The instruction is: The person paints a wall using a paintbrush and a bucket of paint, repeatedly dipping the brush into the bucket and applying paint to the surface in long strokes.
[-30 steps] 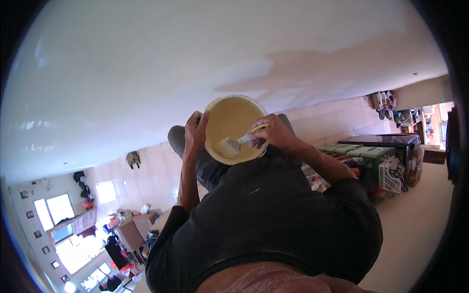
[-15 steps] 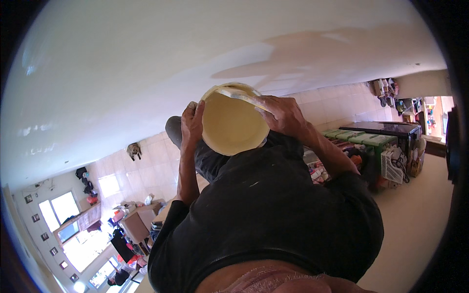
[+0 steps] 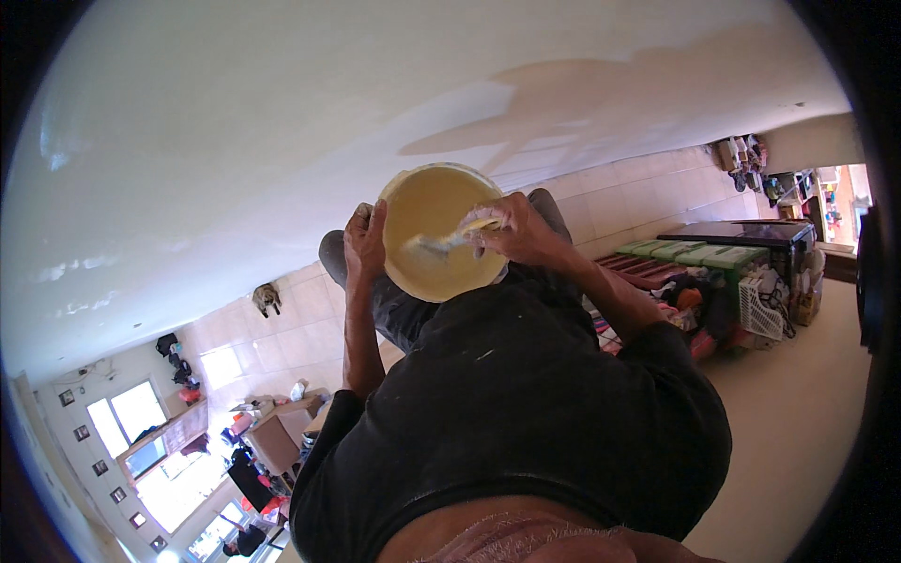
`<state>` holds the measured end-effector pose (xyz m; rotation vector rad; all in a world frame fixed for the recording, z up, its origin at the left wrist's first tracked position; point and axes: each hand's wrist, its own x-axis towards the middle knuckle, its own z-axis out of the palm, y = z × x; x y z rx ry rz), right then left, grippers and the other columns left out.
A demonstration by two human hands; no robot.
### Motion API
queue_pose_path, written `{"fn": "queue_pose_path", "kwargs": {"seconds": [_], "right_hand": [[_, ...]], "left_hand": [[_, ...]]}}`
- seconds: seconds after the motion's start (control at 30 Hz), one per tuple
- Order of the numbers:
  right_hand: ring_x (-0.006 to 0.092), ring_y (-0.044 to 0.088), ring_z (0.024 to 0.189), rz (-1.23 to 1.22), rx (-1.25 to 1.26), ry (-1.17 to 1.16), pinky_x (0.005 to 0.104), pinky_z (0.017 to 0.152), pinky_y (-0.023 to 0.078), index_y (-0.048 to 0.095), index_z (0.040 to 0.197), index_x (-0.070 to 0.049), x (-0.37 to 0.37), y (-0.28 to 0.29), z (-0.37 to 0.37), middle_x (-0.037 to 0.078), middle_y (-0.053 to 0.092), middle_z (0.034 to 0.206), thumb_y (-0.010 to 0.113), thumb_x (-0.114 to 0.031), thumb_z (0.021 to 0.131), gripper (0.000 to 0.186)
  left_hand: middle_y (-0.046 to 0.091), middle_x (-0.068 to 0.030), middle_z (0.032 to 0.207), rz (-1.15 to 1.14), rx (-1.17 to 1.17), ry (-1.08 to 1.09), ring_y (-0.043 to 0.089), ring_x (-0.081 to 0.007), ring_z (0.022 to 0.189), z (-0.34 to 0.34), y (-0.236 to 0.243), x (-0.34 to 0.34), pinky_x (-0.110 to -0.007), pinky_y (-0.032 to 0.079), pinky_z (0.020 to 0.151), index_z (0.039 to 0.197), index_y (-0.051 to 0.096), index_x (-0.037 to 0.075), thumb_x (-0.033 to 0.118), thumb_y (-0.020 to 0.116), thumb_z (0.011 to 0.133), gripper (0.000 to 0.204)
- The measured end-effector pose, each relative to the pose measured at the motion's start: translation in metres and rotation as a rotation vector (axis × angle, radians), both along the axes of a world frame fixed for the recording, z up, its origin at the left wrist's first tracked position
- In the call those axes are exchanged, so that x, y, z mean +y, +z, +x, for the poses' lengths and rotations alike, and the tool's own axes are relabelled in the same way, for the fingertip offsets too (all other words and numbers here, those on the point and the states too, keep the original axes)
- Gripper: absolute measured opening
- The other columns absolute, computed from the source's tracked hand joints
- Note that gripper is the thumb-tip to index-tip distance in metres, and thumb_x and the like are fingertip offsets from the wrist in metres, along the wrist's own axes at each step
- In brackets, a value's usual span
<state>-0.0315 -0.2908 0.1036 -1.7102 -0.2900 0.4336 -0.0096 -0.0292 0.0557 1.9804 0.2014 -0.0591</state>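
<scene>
My left hand [image 3: 365, 242] grips the left rim of a round, pale-yellow bucket [image 3: 402, 202], its thumb up at the edge. The bucket sits in front of my dark shirt, between my knees. My right hand [image 3: 519, 233] is closed around the handle of a paintbrush [image 3: 435, 246] and reaches over the bucket's right rim. The brush head, coated whitish, points down and left inside the bucket. How deep it goes into what the bucket holds, I cannot tell.
A large pale wall [image 3: 235, 141] with my shadow on it stands ahead. On the tiled floor at left lies a cat [image 3: 267, 299]. Green-lidded boxes [image 3: 723, 255] and a white basket [image 3: 762, 308] are at right. Cardboard boxes [image 3: 274, 443] stand lower left.
My right hand has moved left and down, taking the paintbrush from the bucket's far rim into its inside. My left hand still grips the rim.
</scene>
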Motion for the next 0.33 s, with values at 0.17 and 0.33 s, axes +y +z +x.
{"fn": "queue_pose_path", "kwargs": {"seconds": [0.17, 0.33], "right_hand": [[0.0245, 0.07, 0.07, -0.217, -0.804, -0.214, 0.0347, 0.063, 0.055, 0.067, 0.101, 0.004, -0.004, -0.023, 0.016, 0.019, 0.069, 0.083, 0.066, -0.007, 0.083, 0.022], [0.0289, 0.071, 0.085, -0.04, -0.515, -0.327, 0.0391, 0.075, 0.057, 0.068, 0.107, -0.003, -0.042, 0.005, -0.003, 0.018, 0.07, 0.098, 0.068, -0.014, 0.085, 0.025]], "left_hand": [[0.039, 0.0013, 0.06, 0.057, -0.028, -0.021, 0.034, -0.0093, 0.059, 0.003, -0.002, -0.001, -0.029, 0.033, 0.053, 0.069, 0.046, 0.004, 0.033, 0.054, 0.098, 0.042], [0.039, -0.0002, 0.06, 0.039, -0.006, -0.02, 0.034, -0.0109, 0.059, 0.003, 0.002, -0.004, -0.03, 0.033, 0.053, 0.069, 0.047, 0.004, 0.034, 0.054, 0.097, 0.042]]}}
